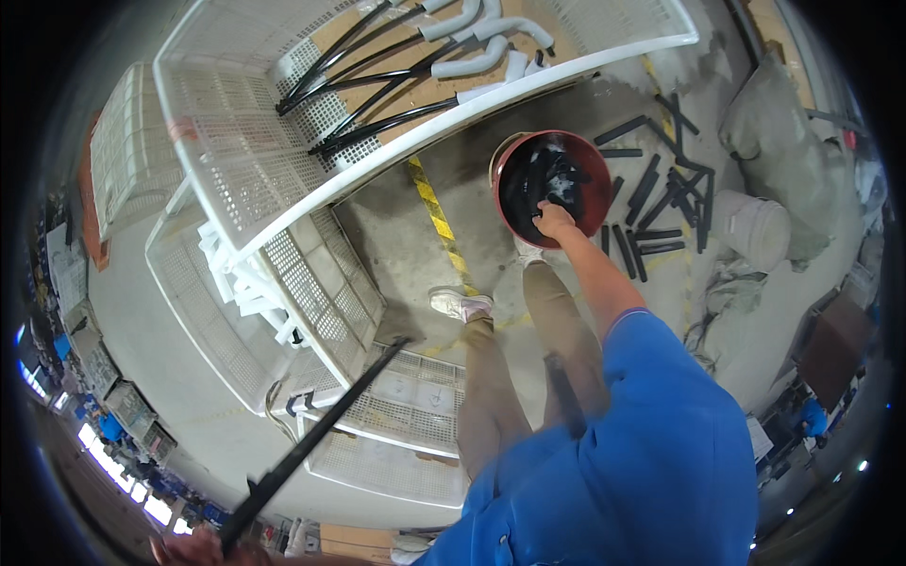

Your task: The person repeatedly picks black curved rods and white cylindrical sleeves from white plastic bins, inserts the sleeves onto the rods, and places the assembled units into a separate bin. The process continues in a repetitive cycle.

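Observation:
My left hand [209, 547], partly blurred at the lower left edge, is closed around the lower end of a long black rod [316, 434]. The rod slants up toward the middle, its far tip above the floor beside the white crates. My right hand [555, 220] reaches into a red bucket [598, 209], its fingers closed on the end of a short black tube [538, 184]. Other dark pieces and something wet and whitish [563, 184] lie in the bucket. Against my right thigh shows a blurred short dark tube [563, 396].
Several black tube pieces [645, 184] are scattered on the floor right of the bucket, near a whitish pail [755, 229]. A white perforated crate [241, 179] ahead holds black rods with grey sleeves [472, 64]. Lower crates with white pieces [247, 288] stand left.

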`<action>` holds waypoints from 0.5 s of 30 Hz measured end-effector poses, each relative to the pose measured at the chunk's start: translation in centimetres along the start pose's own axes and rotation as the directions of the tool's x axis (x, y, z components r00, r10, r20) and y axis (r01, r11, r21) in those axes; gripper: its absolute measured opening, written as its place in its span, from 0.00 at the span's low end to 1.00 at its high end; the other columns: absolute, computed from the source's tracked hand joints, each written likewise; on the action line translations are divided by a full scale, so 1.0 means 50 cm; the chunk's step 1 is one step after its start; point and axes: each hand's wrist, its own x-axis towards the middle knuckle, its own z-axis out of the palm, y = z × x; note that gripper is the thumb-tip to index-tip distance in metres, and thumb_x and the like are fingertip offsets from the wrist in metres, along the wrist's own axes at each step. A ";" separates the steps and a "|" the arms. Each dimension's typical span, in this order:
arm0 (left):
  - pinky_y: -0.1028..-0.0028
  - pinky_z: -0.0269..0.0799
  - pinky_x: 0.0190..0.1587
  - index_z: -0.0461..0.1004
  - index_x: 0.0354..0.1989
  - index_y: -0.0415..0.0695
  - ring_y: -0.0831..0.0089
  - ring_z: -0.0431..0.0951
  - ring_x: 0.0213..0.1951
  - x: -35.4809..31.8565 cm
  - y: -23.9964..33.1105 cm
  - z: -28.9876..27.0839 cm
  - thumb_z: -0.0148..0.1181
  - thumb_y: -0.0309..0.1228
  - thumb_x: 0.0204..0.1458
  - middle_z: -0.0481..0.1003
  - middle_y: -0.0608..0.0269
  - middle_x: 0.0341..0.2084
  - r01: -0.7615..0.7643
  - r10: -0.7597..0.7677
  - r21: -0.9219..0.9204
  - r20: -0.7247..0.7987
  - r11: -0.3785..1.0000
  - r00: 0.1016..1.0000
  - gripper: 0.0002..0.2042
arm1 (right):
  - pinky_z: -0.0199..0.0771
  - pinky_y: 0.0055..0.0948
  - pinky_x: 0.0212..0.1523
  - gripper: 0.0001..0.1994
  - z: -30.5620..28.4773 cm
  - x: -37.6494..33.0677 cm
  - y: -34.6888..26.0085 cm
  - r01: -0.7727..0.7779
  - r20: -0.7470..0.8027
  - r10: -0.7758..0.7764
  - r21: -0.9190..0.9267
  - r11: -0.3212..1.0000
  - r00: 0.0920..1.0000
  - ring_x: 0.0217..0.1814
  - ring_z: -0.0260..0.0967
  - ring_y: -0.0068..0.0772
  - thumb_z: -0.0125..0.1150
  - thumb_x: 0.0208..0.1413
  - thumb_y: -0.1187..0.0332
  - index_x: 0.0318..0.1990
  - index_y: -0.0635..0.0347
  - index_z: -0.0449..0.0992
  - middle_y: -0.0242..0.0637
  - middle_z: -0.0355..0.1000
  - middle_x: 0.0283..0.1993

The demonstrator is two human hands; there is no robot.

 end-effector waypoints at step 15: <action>0.75 0.56 0.16 0.69 0.41 0.46 0.77 0.58 0.11 -0.332 -0.138 0.082 0.46 0.63 0.56 0.61 0.71 0.10 0.741 -0.293 -0.208 0.825 0.638 0.484 0.29 | 0.71 0.38 0.30 0.09 -0.215 -0.206 0.184 -0.040 0.342 -0.046 0.241 0.970 0.939 0.26 0.75 0.43 0.59 0.35 0.67 0.23 0.63 0.79 0.47 0.76 0.24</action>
